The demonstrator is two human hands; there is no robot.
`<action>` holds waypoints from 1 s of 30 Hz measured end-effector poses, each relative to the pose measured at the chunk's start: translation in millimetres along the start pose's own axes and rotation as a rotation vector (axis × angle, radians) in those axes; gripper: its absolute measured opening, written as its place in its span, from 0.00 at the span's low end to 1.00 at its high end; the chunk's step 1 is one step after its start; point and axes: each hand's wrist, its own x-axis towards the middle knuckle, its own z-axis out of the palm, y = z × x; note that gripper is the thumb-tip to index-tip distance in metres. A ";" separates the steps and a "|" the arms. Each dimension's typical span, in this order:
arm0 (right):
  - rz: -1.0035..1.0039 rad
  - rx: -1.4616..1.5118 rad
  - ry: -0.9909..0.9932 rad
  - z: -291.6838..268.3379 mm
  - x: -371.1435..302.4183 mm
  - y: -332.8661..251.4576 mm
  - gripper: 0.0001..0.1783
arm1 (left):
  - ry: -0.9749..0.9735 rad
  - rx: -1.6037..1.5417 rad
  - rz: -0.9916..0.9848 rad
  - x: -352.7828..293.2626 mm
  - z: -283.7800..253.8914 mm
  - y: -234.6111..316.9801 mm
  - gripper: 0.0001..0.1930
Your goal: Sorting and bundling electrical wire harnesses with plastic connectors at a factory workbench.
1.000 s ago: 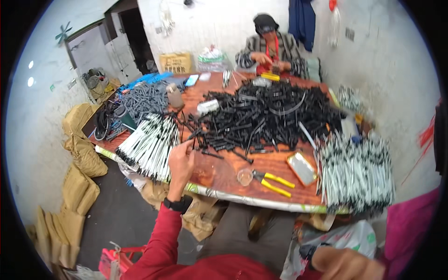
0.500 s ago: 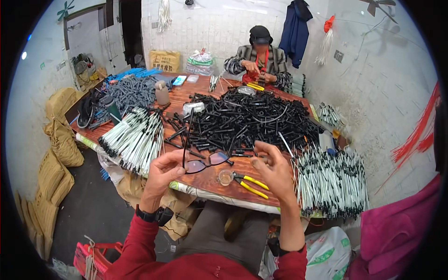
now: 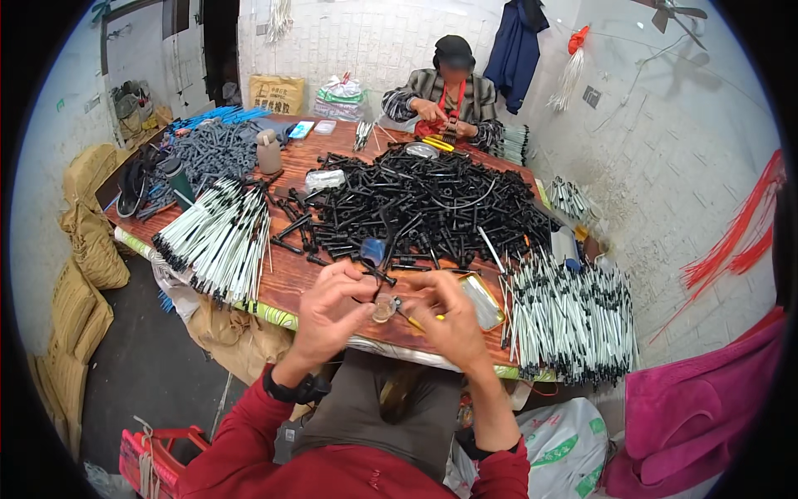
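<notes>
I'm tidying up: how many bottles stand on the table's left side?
2: a dark green bottle beside the left stick pile, a beige bottle right of the gray parts. Others may be hidden.

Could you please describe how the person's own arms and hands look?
Dark-red long fabric sleeves cover both arms, the right one ending partway along the forearm. A black watch-like band circles the left wrist; something dark shows at the right sleeve's edge. The left hand and right hand wear no gloves.
</notes>
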 end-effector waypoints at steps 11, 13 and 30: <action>-0.026 -0.013 0.073 13.2 -14.3 10.9 0.10 | 0.156 0.447 0.234 1.0 55.5 4.1 0.14; -0.008 -0.022 0.077 9.4 -12.5 13.1 0.10 | 0.159 0.441 0.251 3.1 53.0 3.1 0.14; 0.107 0.134 -0.177 -70.5 -37.5 -48.8 0.16 | -0.173 -0.187 -0.028 12.2 -16.6 8.5 0.08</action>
